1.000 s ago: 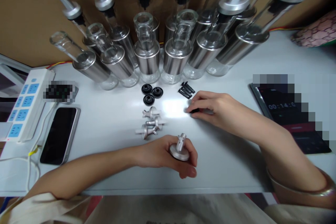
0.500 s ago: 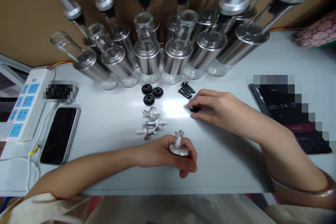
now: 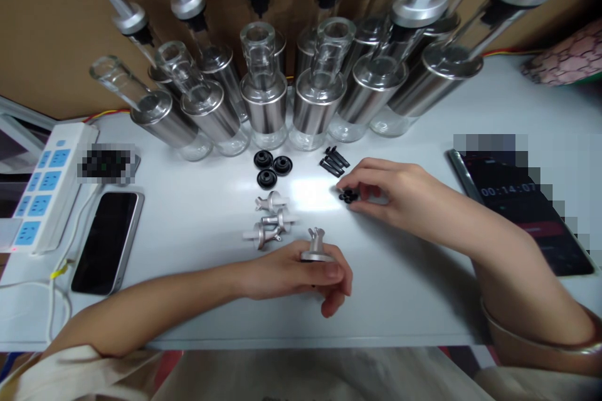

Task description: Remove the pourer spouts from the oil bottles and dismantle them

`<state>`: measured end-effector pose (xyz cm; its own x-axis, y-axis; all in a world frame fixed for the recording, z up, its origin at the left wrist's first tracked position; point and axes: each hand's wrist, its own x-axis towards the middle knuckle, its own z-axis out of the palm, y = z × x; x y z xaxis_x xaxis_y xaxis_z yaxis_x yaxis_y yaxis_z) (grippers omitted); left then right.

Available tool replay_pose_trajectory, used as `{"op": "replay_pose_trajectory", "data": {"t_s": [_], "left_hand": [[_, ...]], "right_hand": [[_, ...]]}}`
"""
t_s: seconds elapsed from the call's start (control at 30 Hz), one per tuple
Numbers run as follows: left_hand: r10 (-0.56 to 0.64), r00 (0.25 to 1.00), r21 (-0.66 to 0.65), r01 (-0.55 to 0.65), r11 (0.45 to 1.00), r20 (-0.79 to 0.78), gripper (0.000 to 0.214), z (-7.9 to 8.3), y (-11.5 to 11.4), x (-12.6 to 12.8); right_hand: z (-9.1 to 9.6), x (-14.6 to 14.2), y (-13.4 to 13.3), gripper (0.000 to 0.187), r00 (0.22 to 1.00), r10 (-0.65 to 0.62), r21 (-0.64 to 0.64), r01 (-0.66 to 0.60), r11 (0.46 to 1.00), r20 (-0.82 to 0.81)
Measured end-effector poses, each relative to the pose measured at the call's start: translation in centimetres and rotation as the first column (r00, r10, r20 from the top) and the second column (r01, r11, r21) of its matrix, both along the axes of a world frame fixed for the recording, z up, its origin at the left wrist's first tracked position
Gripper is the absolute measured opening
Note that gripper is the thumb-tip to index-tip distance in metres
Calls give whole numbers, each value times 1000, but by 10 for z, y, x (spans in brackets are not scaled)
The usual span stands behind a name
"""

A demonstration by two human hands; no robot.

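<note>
My left hand (image 3: 301, 276), near the table's front edge, is closed on a silver bottle pourer (image 3: 316, 247). Its forked top points up above the thumb, and its lower part is hidden by my fingers. My right hand (image 3: 388, 191) reaches over a small pile of black parts (image 3: 348, 196), thumb and fingers apart around it; whether a fingertip touches a piece I cannot tell. Just behind lie several slim black levers (image 3: 333, 161). Further left are three black ribbed stoppers (image 3: 267, 178). Three more silver pourers (image 3: 273, 202) with pale tubes lie on their sides in front of the stoppers.
Glass bottles with steel sleeves (image 3: 266, 109) stand along the back, several fitted with pourers. A power strip (image 3: 51, 182), a phone (image 3: 108, 243) and a white cable (image 3: 75, 235) lie on the left. A dark device showing a timer (image 3: 508, 200) lies on the right.
My left hand has tilted the pourer so its top leans a little away and left, the thumb shifting up beneath its disc. My right fingers have shifted slightly, showing more of the small black parts.
</note>
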<state>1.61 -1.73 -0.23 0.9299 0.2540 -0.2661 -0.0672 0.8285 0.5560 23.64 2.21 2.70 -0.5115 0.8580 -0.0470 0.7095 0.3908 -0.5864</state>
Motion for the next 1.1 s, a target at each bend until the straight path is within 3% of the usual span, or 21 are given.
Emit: {"op": "replay_pose_trajectory", "data": {"t_s": [0.23,0.4,0.47,0.57,0.7,0.83,1.1], "left_hand": [[30,999,46,-32,998,35,55,-2,-2,0],[31,999,88,-33,996,29,58,-4,-3,-1],[12,999,115,-18,993,51,62,-3,-3,-1],[-43,996,167,29,986,79,68,0,1,-1],[-133,989,232,114,966,68,65,4,5,-3],[-187,982,198,184,963,-3,51,5,6,-4],[-96,988,63,103,993,-117,35,6,3,-1]], "right_hand": [[7,1,0,18,999,13,-6,-13,1000,-29],[21,-11,-8,19,977,51,-92,-71,993,-208],[25,-18,-12,18,946,102,-179,-163,970,-308],[27,-27,-16,18,902,174,-324,-315,892,-395],[27,-31,-18,19,901,219,-405,-372,835,-376],[28,-27,-17,13,900,202,-384,-357,852,-387],[26,-22,-17,9,914,192,-338,-318,886,-358]]}}
